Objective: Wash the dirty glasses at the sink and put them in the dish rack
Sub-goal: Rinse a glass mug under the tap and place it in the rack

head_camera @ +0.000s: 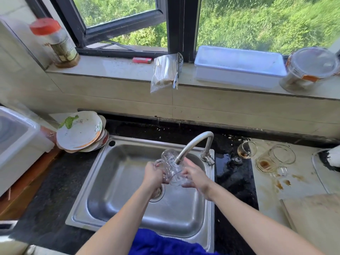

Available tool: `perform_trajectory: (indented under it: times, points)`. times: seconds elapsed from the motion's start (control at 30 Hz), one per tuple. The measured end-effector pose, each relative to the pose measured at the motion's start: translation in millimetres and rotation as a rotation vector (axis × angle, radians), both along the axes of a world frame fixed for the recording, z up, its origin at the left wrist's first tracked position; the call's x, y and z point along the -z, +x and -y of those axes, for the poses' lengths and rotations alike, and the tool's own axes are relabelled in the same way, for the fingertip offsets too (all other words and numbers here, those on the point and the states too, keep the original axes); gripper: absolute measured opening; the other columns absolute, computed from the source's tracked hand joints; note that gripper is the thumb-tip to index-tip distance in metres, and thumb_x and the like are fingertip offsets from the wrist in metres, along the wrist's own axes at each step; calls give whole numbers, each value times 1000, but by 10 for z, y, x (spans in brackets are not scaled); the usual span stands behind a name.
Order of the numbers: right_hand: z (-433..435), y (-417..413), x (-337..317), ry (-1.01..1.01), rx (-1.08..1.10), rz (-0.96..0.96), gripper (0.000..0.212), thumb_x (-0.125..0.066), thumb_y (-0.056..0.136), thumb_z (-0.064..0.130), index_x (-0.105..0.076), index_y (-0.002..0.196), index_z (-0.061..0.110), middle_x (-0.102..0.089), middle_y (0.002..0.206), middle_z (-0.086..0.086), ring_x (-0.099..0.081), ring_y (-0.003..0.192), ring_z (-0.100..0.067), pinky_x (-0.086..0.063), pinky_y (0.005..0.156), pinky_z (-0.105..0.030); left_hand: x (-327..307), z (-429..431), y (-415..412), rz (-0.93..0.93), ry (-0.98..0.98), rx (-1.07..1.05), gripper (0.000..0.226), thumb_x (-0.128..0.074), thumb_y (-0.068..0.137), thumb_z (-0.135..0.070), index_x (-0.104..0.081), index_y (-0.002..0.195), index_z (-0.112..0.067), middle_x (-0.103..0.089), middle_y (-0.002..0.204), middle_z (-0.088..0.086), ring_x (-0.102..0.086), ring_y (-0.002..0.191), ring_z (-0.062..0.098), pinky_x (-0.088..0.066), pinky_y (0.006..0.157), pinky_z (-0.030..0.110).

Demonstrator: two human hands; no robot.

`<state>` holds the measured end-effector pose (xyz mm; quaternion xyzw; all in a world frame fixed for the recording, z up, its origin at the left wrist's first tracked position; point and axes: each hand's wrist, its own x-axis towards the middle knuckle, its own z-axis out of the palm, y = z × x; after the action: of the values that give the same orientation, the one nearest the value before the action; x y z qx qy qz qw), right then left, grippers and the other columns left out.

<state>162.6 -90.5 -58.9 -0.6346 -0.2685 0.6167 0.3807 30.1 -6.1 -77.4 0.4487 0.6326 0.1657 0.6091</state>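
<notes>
Holding glass mug [172, 167] tilted over sink [114, 190], dead under tap [193, 144] spout. Gripped handle side with left hand [153, 174], fingers curled round. Wrapped right hand [196, 176] on lower end, both hands closed on it. Logged small stained glass [246, 150] and bigger stained glass [276, 159] on worktop [305, 181] at 3 o'clock from tap. Saw plate stack [81, 132] at 10 o'clock from sink.

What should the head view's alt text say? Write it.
A left hand and right hand hold a clear glass mug under the faucet over a steel sink. Two stained glasses sit on the counter at right, stacked plates at left.
</notes>
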Motion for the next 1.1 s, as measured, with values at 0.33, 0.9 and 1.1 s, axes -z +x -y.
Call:
perform_trajectory:
  times: [0.33, 0.9, 1.1]
  points:
    - [-396, -123, 91, -44, 108, 266, 33, -56, 87, 60, -60, 100, 30, -67, 109, 5, -63, 105, -21, -51, 93, -44, -160, 147, -10, -149, 220, 300, 20, -33, 86, 6, -38, 103, -4, -53, 104, 28, -53, 52, 21, -43, 35, 26]
    - [153, 84, 54, -12, 101, 709, 69, -46, 92, 62, -23, 149, 31, -48, 144, 5, -49, 130, -18, -40, 101, -37, -17, 269, 522, 159, 65, 162, 26, -46, 96, -32, -57, 86, -11, -54, 69, 9, -49, 61, 22, -41, 53, 34]
    - [98, 284, 256, -21, 436, 108, 76, -67, 78, 62, -46, 138, 21, -58, 134, -3, -57, 120, -22, -45, 103, -51, -25, 158, 380, 220, -83, 241, 19, -52, 98, -21, -57, 87, -7, -54, 70, 8, -54, 55, 17, -50, 54, 32]
